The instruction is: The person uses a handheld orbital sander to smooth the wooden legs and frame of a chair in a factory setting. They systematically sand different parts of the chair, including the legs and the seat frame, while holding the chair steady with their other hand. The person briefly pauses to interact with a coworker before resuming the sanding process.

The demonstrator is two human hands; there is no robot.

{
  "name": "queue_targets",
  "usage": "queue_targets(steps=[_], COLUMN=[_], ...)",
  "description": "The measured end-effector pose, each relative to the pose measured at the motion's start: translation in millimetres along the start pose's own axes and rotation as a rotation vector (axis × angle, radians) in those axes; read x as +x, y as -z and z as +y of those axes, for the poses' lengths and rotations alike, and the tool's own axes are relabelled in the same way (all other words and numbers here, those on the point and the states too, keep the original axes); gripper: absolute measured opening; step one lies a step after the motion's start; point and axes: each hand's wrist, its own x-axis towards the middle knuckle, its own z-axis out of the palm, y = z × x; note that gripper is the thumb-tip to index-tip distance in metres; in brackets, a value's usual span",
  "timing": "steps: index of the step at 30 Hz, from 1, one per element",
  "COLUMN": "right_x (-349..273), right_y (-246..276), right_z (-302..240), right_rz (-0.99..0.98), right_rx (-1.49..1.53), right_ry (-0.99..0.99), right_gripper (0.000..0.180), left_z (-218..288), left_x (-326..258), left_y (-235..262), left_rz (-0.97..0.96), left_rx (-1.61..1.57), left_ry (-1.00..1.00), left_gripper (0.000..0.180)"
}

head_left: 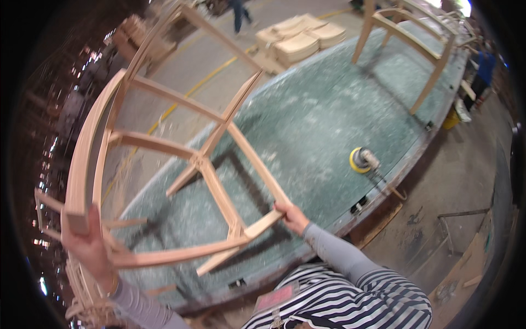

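Head view: a person holds a bare wooden chair frame up over a workbench.
Left fingers: curled round the end of the frame's curved rail, thumb up along the wood; left hand (90, 247) grips it firmly.
Right fingers: wrapped over the tip of a frame leg; right hand (293, 216) is closed on it, though the fingertips are partly hidden behind the wood.
Frame: the chair frame (203, 162) is tilted, held in the air between both hands, above the near left end of the bench and not touching it.
Bench: the green-topped bench (323, 104) is scuffed and dusty.
Sander: a yellow-padded sander (362, 159) lies on the bench near its right edge, well apart from the hands.
Far end: a second frame (408, 38) stands upright on the bench.
Beyond: stacked seat blanks (298, 38) sit on the floor past the bench.
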Motion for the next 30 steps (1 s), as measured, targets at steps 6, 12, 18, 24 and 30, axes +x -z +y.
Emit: queue_targets(steps=[6,12,18,24,30], right_x=[-40,-25,14,19,21], right_y=[55,159,216,216,209], right_z=[-92,-239,-287,-290,-284], right_rz=[0.174,1.083,0.735,0.659,0.491], right_rx=[-1.070,-1.992,-1.987,-2.044,-2.105], right_ry=[0.215,0.700,0.382,0.361,0.408], right_gripper=[0.054,0.081,0.083,0.080,0.080], left_z=[8,12,14,-7,-3], left_x=[-42,-97,-134,-96,-89], left_y=[-61,-55,-10,-22,-39], left_rz=[-0.145,-0.251,-0.423,-0.496,-0.451], left_rx=[0.207,0.306,-0.125,-0.099,-0.009], left_ry=[-0.054,-0.027,0.399,0.662,0.595], left_gripper=[0.027,0.025,0.087,0.068,0.050])
